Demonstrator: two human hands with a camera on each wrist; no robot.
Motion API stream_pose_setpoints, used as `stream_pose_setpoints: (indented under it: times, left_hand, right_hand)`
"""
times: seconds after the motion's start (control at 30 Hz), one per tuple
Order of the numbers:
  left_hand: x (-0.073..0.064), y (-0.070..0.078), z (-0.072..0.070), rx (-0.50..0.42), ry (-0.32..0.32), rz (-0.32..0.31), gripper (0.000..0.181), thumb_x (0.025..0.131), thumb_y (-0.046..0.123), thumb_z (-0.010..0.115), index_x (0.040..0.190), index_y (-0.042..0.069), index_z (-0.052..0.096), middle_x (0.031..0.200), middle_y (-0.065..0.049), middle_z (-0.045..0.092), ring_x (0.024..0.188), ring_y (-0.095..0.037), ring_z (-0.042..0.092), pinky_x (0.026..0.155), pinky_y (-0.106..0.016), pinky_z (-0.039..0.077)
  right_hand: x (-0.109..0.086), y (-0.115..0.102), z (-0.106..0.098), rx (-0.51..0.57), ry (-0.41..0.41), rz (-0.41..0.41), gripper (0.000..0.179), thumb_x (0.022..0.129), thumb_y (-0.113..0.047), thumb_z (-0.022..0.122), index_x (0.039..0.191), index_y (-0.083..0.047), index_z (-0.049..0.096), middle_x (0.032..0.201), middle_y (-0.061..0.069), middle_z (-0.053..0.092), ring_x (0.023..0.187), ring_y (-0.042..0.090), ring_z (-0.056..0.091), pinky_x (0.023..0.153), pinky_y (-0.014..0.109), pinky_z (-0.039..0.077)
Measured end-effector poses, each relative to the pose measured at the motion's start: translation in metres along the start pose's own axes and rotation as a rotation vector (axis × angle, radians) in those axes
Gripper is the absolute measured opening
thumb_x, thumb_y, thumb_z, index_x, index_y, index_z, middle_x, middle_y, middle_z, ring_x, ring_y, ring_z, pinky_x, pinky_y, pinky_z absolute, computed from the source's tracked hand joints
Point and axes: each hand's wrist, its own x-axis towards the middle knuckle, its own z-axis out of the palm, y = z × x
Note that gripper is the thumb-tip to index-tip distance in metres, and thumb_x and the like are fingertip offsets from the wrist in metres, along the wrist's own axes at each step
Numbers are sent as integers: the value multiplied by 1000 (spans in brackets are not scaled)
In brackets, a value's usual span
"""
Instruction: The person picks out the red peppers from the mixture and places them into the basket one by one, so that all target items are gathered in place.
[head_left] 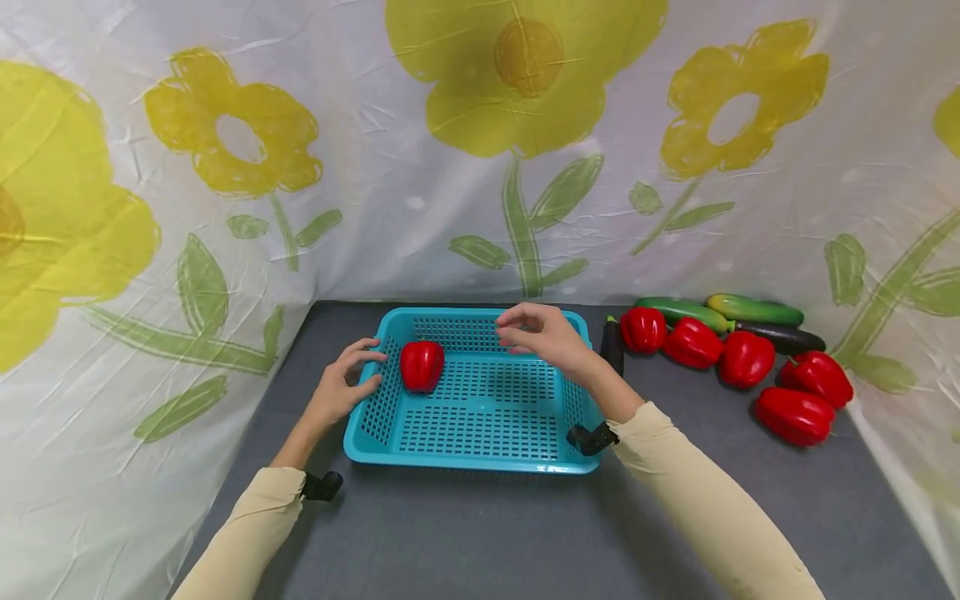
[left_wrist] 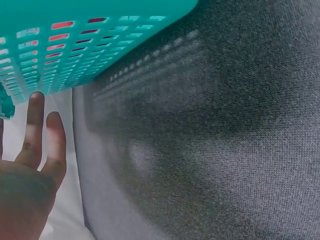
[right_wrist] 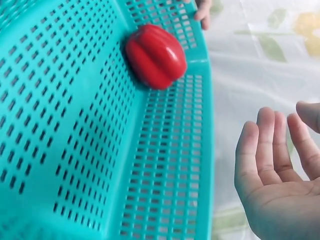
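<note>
White cloth (head_left: 360, 217) printed with yellow flowers hangs behind the turquoise basket (head_left: 480, 464), which rests on a grey-covered table (head_left: 465, 533). Inside the basket, toward its left side, sits one red pepper (head_left: 422, 367). My left hand (head_left: 337, 390) is at the basket's left rim, fingers parted and gently bent, thumb apart; whether they touch the rim I cannot tell. My right hand (head_left: 547, 337) hovers above the basket's right rear part, fingers loosely curved, thumb apart, holding nothing. Just beside the basket's right wall lies a dark eggplant (head_left: 612, 346). Farther right of the basket are five more peppers (head_left: 746, 360), two long green vegetables (head_left: 681, 312) and a second eggplant (head_left: 782, 337).
</note>
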Motion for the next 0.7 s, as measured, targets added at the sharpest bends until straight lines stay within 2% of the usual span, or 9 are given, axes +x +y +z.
stream_pose_setpoints:
  times: [0.13, 0.33, 0.43, 0.57, 0.7]
  left_hand:
    - [0, -1, 1, 6, 14, -17, 31, 92, -10, 67, 123, -6, 65, 148, -23, 44, 124, -40, 50, 96, -62, 44]
    - [1, 4, 2, -7, 17, -17, 27, 93, -9, 67, 120, -5, 67, 143, -21, 50, 121, -33, 53, 94, -35, 47]
    - [1, 4, 3, -11, 13, -7, 26, 94, -9, 66, 119, -4, 67, 142, -21, 51, 122, -30, 52, 93, -27, 46]
    - [0, 1, 3, 5, 14, -9, 26, 94, -10, 66, 119, -4, 67, 143, -19, 51, 124, -26, 51, 94, -26, 45]
    - [-1, -2, 3, 15, 16, -19, 27, 94, -9, 65, 120, -3, 67, 143, -18, 50, 126, -24, 49, 96, -30, 44]
  right_hand:
    - [-15, 0, -16, -2, 22, -12, 21, 102, -7, 63, 122, -1, 65, 116, 17, 67, 105, 31, 67, 92, 43, 54]
    - [-38, -1, -42, -45, 82, -36, 22, 101, -9, 65, 121, -1, 65, 114, 17, 68, 103, 31, 68, 90, 42, 55]
    - [-49, 1, -54, -56, 107, -43, 23, 101, -10, 66, 122, 0, 64, 115, 17, 68, 102, 30, 69, 92, 47, 53]
    - [-62, 4, -69, -69, 140, -51, 25, 100, -8, 65, 123, 3, 63, 116, 17, 68, 104, 35, 68, 93, 55, 50]
    - [-74, 8, -82, -65, 173, -53, 27, 100, -5, 64, 124, 7, 60, 119, 23, 65, 108, 45, 63, 92, 52, 51]
